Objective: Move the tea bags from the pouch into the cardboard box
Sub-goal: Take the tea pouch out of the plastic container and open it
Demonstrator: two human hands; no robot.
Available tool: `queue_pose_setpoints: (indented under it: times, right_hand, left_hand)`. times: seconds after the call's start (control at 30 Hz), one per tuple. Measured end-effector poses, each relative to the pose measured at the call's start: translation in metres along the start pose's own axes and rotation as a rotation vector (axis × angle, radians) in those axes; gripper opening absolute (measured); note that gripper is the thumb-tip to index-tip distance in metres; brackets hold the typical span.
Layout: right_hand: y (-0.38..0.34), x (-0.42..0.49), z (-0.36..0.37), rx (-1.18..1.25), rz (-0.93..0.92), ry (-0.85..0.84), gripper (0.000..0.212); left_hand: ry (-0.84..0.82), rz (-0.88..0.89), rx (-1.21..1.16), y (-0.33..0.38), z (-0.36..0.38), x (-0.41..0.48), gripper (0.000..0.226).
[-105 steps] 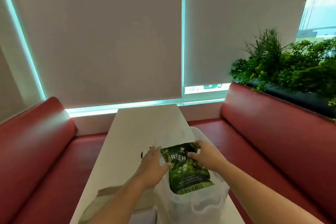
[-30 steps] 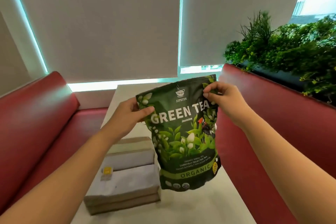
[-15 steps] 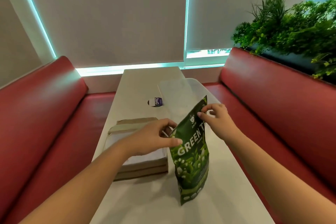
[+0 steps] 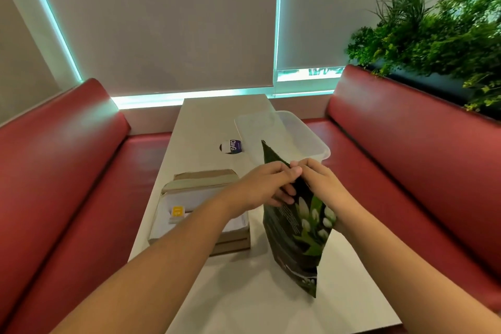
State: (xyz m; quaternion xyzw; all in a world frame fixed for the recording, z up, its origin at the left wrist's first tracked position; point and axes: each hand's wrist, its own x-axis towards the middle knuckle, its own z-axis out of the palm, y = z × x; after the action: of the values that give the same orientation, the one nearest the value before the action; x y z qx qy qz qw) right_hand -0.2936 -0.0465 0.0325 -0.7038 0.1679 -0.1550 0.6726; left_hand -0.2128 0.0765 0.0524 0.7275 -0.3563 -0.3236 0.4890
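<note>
A dark green tea pouch (image 4: 298, 233) with white flowers stands upright on the white table (image 4: 244, 293), turned edge-on to me. My left hand (image 4: 263, 187) and my right hand (image 4: 322, 184) both pinch its top edge, fingertips meeting there. To the pouch's left sits the open cardboard box (image 4: 200, 214), lined with white paper and holding one tea bag with a yellow tag (image 4: 177, 213). My left forearm crosses over the box. The pouch's mouth is hidden behind my fingers.
A clear plastic tub (image 4: 287, 135) stands behind the pouch, with a small purple-and-white container (image 4: 231, 147) to its left. Red padded benches flank the table. A planter of green plants (image 4: 433, 38) tops the right bench back.
The pouch was lifted out of the clear tub, held up, then stood on the table to the right of the box. Both hands have now come together on its top edge.
</note>
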Motion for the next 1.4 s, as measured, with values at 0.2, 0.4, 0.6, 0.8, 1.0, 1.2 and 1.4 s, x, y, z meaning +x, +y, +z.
queue_pose_setpoints:
  times: [0.2, 0.4, 0.6, 0.8, 1.0, 1.2, 1.4]
  right_hand:
    - [0.007, -0.005, -0.006, 0.193, 0.037, -0.053, 0.025]
    - [0.006, -0.004, -0.011, 0.135, 0.042, -0.107, 0.033]
    - [0.004, 0.002, -0.017, 0.055, 0.001, -0.128, 0.017]
    - [-0.003, 0.008, -0.027, -0.186, -0.036, -0.222, 0.009]
    - [-0.006, 0.007, -0.038, -0.279, 0.004, -0.3, 0.012]
    - [-0.008, 0.001, -0.039, -0.336, 0.011, -0.312, 0.018]
    - [0.0, 0.003, -0.033, -0.336, -0.058, -0.217, 0.026]
  left_hand:
    - [0.161, -0.074, -0.208, -0.004, 0.009, 0.013, 0.036]
    - [0.191, -0.146, -0.247, -0.005, 0.012, 0.022, 0.038]
    - [0.148, -0.117, -0.28, -0.008, 0.012, 0.025, 0.036]
    - [0.172, -0.056, -0.252, -0.005, 0.014, 0.029, 0.031]
    - [0.182, -0.034, -0.268, -0.006, 0.015, 0.031, 0.029]
    - [0.225, 0.013, -0.249, -0.007, 0.025, 0.033, 0.03]
    - [0.351, 0.078, -0.18, -0.01, 0.041, 0.033, 0.032]
